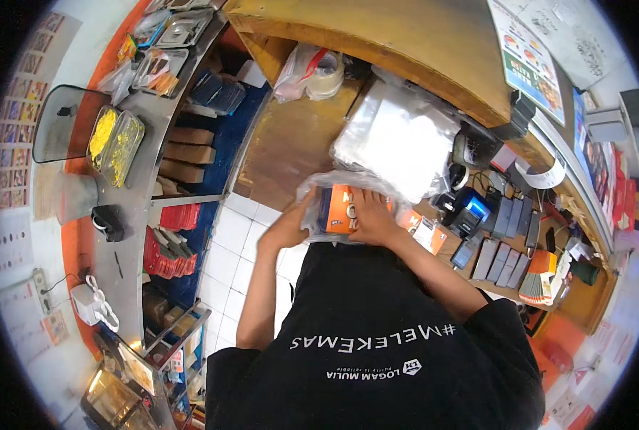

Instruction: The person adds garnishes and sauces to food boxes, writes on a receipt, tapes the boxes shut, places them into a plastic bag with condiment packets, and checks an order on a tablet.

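Just in front of my chest is a clear plastic bag (309,199) with an orange printed packet (341,207) at its opening. My left hand (286,228) grips the left side of the bag, thumb towards the packet. My right hand (374,215) lies over the right part of the packet, fingers pointing away from me, and hides some of its face. The packet bears large white lettering and has a dark left side. Beyond the bag, a stack of clear plastic bags (400,134) shines brightly under the light.
A wooden counter (287,145) spans the front, with tape rolls (324,75) under its raised shelf. To the right are a lit payment terminal (472,207), a phone (465,251) and several dark boxes (505,215). A metal counter (117,236) at left carries trays of yellow shreds (120,145).
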The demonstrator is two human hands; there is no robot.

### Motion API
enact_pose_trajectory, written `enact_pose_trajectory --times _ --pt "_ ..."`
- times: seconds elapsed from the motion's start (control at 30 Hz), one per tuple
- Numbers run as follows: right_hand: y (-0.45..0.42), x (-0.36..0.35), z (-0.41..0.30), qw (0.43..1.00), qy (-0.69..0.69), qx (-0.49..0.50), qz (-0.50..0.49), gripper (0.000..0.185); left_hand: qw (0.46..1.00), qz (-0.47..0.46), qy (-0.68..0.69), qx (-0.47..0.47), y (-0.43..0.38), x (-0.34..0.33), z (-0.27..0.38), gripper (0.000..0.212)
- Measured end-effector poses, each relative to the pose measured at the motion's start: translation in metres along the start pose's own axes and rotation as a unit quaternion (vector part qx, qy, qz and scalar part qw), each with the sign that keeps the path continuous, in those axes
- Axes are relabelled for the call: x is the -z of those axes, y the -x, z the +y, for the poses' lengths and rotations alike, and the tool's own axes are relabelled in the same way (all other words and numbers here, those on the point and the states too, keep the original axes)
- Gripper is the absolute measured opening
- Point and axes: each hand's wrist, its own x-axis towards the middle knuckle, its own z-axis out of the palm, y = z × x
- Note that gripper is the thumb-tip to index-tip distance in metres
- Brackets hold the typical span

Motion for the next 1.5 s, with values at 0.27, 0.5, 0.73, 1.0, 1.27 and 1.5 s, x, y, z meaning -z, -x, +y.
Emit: enact_pose_trajectory --times 0.27,0.5,0.73,1.0,1.27,1.5 --pt "-0.046 -0.051 0.001 0.995 0.045 -0.076 -0.052 0.098 0.974 0.115 -0.174 0.086 0.003 0.031 0.005 0.105" --pt "-0.065 -0.092 -0.034 0.971 0.227 0.064 0.036 0.091 0.976 0.119 -0.180 0.027 0.010 0.030 0.001 0.089" --pt "-0.043 -0.036 -0.025 0.988 0.087 0.003 -0.124 0.066 0.978 0.162 -0.134 -0.006 0.050 0.061 0.061 0.055" --pt "0.129 0.002 0.094 0.975 0.092 -0.200 0.016 0.110 0.977 0.199 -0.079 -0.013 0.053 0.049 0.063 0.050" --pt "0.124 0.056 0.060 0.964 0.008 -0.265 0.034 0.131 0.987 0.142 -0.066 -0.041 0.052 0.064 0.046 0.081" --pt "0.039 0.042 -0.052 0.949 -0.268 0.069 0.148 0.148 0.994 0.048 0.001 -0.102 0.047 0.067 0.030 0.094"
